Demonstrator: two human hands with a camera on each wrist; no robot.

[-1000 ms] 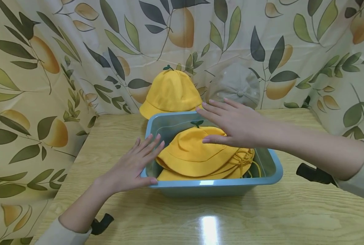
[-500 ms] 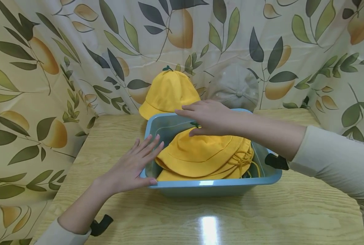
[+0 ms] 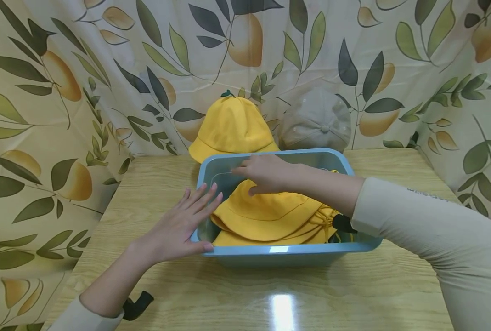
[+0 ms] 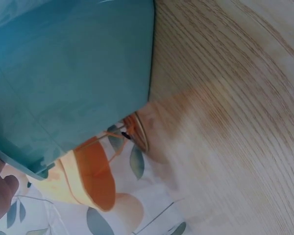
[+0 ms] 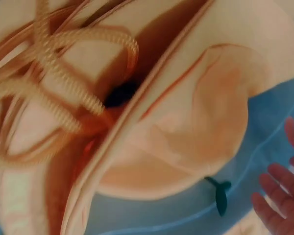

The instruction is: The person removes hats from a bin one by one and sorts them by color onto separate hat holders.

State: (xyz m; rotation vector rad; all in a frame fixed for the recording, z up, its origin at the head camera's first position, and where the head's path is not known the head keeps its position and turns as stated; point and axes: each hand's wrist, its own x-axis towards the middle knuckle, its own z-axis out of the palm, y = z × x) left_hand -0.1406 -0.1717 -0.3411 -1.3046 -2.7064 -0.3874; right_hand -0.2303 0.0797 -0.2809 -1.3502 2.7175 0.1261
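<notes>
A blue plastic basin holds stacked yellow bucket hats with cords at their right side. My left hand rests at the basin's left front corner, fingers spread and straight, thumb along the rim. In the left wrist view only part of that hand shows by the basin wall. Over the crown of the top hat hovers my right hand, its fingers loosely bent. The right wrist view shows those fingers apart from the hat's crown and its green sprout.
Behind the basin stands another yellow hat with a green sprout. To its right, a grey cap sits against the leaf-patterned cloth. All stand on a wood-grain table.
My right hand has come left and lower, from above the basin's back rim to over the top hat. The sleeve follows across the basin's right side. My left hand stays put.
</notes>
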